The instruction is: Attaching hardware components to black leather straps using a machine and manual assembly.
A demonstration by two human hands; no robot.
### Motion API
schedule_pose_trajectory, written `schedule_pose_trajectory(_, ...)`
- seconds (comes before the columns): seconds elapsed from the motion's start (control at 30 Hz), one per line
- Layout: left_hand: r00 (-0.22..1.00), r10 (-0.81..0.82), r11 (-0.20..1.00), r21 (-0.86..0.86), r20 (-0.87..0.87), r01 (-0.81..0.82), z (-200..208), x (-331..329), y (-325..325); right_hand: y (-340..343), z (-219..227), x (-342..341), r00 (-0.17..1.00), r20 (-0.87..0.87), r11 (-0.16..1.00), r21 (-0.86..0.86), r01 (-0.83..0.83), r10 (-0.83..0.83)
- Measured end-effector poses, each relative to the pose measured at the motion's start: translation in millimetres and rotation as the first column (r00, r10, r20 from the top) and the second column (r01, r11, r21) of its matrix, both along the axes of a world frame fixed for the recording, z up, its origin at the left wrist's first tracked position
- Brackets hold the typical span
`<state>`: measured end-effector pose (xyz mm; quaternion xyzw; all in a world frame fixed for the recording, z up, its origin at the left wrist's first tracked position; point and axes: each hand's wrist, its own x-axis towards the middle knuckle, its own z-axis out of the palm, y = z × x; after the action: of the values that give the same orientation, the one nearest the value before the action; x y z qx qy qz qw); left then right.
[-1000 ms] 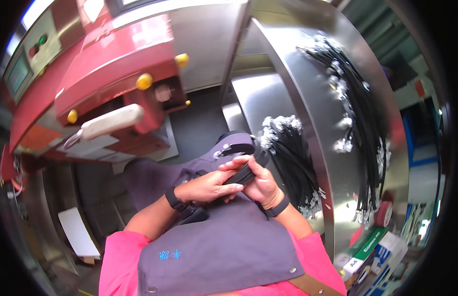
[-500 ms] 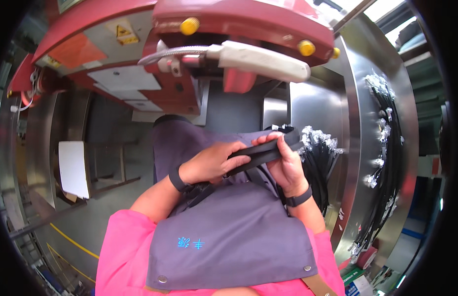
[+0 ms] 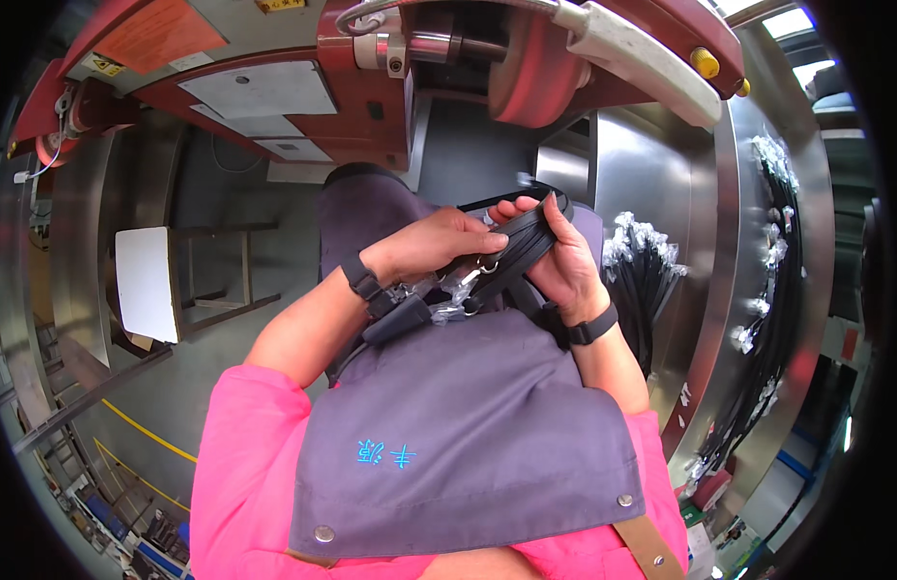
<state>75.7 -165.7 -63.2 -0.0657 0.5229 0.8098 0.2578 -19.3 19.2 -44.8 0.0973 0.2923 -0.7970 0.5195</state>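
Note:
Above my lap, a folded bundle of narrow black belts runs between my two hands. My left hand pinches the near end of the belts, thumb on top. Farther right, my right hand is curled around the looped end, palm up. Metal buckles in clear plastic wrap dangle below my left hand. A black belt end lies under my left wrist on the grey apron.
Ahead stands a red machine with a pinkish wheel and a pale curved guard. To the right, more belts with plastic-wrapped ends hang by a metal trough; another row lies beyond. A white-topped stool is at left.
The view has shifted, showing more of the wheel. My hands have turned the bundle and moved slightly away from me; the wrapped buckles now show beneath my left hand.

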Motion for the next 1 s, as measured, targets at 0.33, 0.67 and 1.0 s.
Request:
schedule_pose_trajectory(0.33, 0.991, 0.096, 0.993, -0.058, -0.091, -0.101, -5, 3, 6, -14, -4, 6, 0.988, 0.061, 0.989, -0.016, 0.145, -0.144)
schedule_pose_trajectory(0.67, 0.989, 0.089, 0.971, -0.211, -0.122, -0.113, -23, 43, -17, -18, -20, -8, 0.967, 0.08, 0.962, -0.106, 0.251, -0.243)
schedule_pose_trajectory(1.0, 0.89, 0.294, 0.813, -0.398, -0.349, -0.425, -18, 48, -5, -3, -37, -24, 0.994, -0.107, 0.955, -0.297, -0.023, -0.01)
